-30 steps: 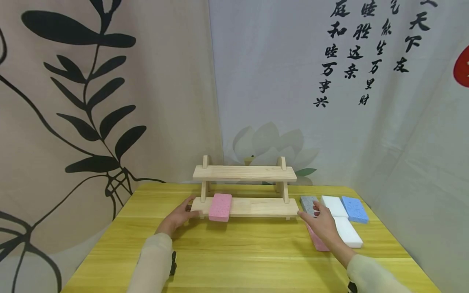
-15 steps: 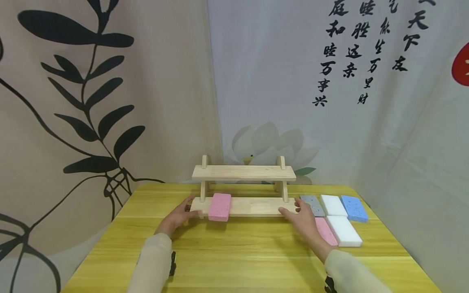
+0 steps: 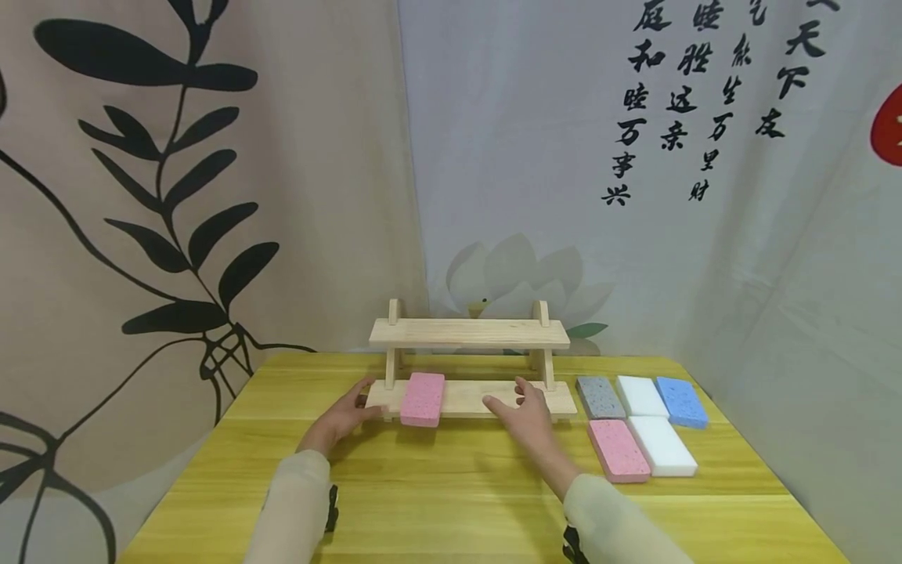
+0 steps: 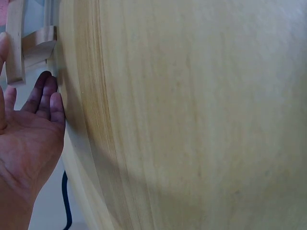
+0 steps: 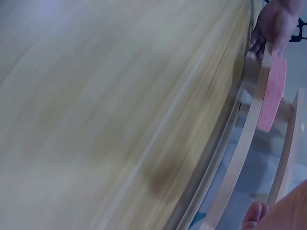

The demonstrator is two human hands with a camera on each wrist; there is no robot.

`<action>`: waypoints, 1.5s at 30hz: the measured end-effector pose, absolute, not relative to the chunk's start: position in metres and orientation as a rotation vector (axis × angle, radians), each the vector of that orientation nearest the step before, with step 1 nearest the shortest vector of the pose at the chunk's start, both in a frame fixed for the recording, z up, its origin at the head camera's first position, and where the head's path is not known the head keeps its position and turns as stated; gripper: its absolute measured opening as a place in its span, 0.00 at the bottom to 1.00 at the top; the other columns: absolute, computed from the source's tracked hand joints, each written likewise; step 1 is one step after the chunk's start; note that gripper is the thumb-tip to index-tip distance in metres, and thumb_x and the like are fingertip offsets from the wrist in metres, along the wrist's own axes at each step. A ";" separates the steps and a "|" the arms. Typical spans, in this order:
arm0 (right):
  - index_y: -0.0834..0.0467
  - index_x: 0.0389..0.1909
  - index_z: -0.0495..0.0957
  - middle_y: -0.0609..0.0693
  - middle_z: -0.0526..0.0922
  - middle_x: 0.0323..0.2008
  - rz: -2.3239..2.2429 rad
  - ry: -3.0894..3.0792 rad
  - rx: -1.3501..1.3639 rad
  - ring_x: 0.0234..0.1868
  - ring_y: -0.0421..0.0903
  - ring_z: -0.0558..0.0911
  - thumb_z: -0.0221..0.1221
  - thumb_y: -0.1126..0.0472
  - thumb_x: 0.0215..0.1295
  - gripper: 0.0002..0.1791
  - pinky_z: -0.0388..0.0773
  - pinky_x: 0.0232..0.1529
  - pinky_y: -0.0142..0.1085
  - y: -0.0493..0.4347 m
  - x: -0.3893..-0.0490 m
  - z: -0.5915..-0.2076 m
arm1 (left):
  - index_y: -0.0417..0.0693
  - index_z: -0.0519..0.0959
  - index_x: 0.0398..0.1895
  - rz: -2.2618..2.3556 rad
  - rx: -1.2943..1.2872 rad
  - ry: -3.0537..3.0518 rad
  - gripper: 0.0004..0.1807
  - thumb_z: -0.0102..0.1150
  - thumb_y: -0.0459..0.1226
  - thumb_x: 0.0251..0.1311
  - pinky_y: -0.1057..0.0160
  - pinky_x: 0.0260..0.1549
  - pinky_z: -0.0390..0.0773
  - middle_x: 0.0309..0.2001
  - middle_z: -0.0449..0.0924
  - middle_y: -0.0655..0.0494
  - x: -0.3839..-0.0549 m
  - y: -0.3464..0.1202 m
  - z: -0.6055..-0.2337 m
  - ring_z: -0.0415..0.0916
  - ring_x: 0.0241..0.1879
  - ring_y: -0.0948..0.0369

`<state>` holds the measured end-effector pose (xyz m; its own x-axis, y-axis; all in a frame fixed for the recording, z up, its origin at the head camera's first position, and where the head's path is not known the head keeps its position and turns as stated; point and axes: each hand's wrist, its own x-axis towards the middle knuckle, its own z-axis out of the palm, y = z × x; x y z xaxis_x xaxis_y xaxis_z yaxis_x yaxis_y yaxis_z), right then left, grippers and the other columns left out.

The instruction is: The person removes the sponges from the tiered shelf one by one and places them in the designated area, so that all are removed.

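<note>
A two-tier wooden shelf rack (image 3: 469,333) stands at the back of the table. On its lower shelf, left of the middle, lies a pink sponge (image 3: 423,399) that juts past the front edge. My left hand (image 3: 341,419) holds the left end of the lower shelf, thumb toward the front; the left wrist view shows the palm (image 4: 31,143) beside the board's end. Over the right half of that shelf, my right hand (image 3: 528,427) is spread with nothing in it. In the right wrist view, only part of it shows at the lower right corner.
Right of the rack lie a grey sponge (image 3: 600,398), a white sponge (image 3: 642,396), a blue sponge (image 3: 682,403), a second pink sponge (image 3: 618,450) and another white block (image 3: 662,446). A printed cloth (image 3: 338,196) hangs behind the wooden table (image 3: 423,501).
My right hand has moved left, from beside the grey sponge to over the lower shelf, uncovering the second pink sponge. My left hand has stayed at the shelf's end.
</note>
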<state>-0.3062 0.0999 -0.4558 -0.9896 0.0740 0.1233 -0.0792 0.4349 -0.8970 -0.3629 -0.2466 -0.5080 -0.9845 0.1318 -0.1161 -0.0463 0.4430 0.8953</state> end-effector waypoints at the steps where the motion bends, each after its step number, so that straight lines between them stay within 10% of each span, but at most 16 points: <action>1: 0.65 0.73 0.59 0.62 0.67 0.65 1.609 -2.530 0.004 0.64 0.61 0.68 0.66 0.40 0.60 0.49 0.71 0.58 0.55 0.095 -0.306 -0.456 | 0.49 0.46 0.80 1.573 0.071 2.522 0.47 0.64 0.46 0.65 0.37 0.59 0.66 0.67 0.64 0.33 -0.363 -0.246 -0.508 0.67 0.63 0.39; 45: 0.64 0.62 0.72 0.59 0.72 0.49 1.383 -2.391 -0.164 0.49 0.53 0.71 0.77 0.44 0.44 0.46 0.74 0.47 0.48 -0.053 -0.305 -0.494 | 0.49 0.47 0.79 1.581 0.064 2.509 0.47 0.64 0.47 0.65 0.38 0.59 0.67 0.67 0.63 0.32 -0.363 -0.247 -0.506 0.66 0.63 0.39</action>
